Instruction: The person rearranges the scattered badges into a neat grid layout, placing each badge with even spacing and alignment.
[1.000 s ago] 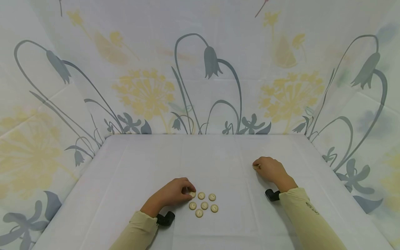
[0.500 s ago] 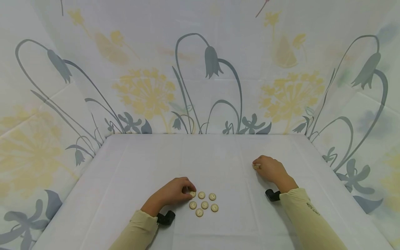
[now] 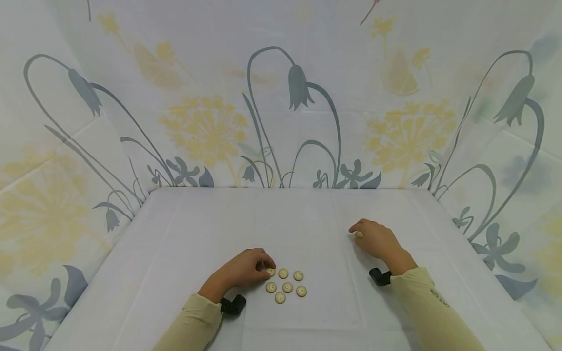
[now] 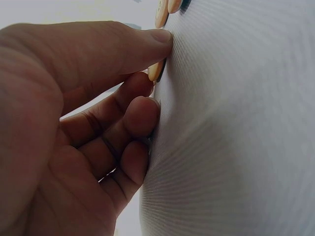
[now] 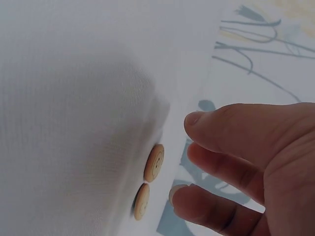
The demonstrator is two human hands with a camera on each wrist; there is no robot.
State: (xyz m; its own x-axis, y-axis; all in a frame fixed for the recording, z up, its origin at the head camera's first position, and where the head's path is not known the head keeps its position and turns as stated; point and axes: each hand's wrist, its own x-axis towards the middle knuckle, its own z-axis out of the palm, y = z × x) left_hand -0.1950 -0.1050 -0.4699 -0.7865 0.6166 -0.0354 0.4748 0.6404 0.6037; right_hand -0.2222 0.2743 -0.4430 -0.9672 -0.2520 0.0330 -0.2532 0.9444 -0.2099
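In the head view my left hand [image 3: 245, 269] lies low on the white cloth, pinching a round pale wooden button [image 3: 270, 272] between thumb and index finger. In the left wrist view the thumb hides much of that button [image 4: 155, 71]. Several similar buttons [image 3: 287, 287] lie flat in loose rows just right of this hand. Farther back on the right, my right hand [image 3: 378, 239] hovers with thumb and fingers spread apart, holding nothing. Close below its fingertips, the right wrist view has one button [image 5: 154, 162] and a second button [image 5: 141, 201] lying side by side on the cloth.
A white cloth [image 3: 307, 214] with faint creases covers the table. Flower-printed curtains [image 3: 298, 141] rise along its back and both sides. Black wrist devices [image 3: 380, 277] are worn on both wrists, below light sleeves.
My right hand has let go of the button it was pinching; its fingers have spread and it has shifted slightly left. The left hand keeps its pinch in place.
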